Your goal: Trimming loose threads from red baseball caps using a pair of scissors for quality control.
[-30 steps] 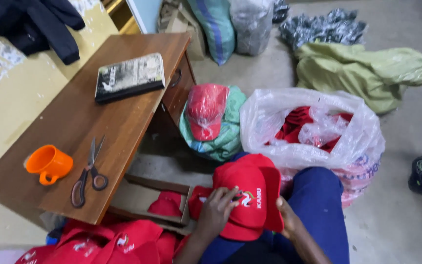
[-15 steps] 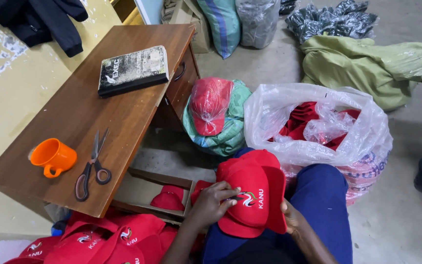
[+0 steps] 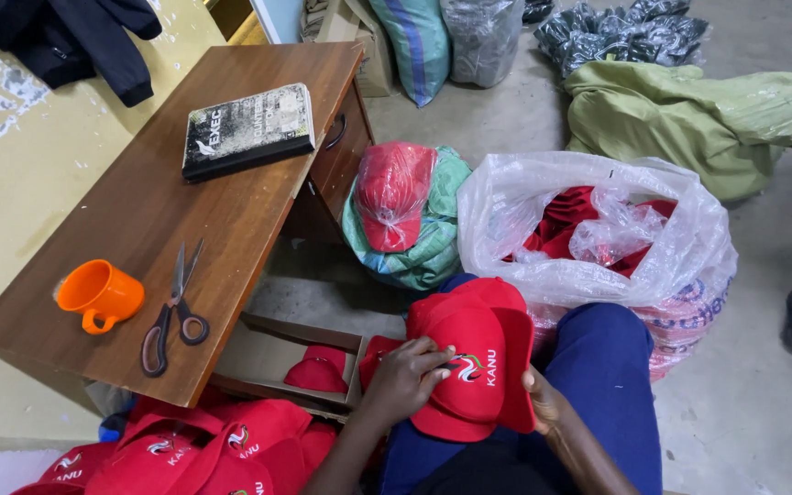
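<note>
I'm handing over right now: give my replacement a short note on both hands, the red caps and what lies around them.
Left hand: fingers pressed on the front panel of the red cap held over the lap.
Right hand: grips the same cap at its right edge.
More red caps are heaped at lower left, one sits in the open drawer, and a clear plastic bag ahead holds red fabric pieces. A wrapped cap rests on a green bundle.
On the wooden desk: orange cup, scissors, a book, none being touched.
Done or left: cannot tell from this view.
</note>
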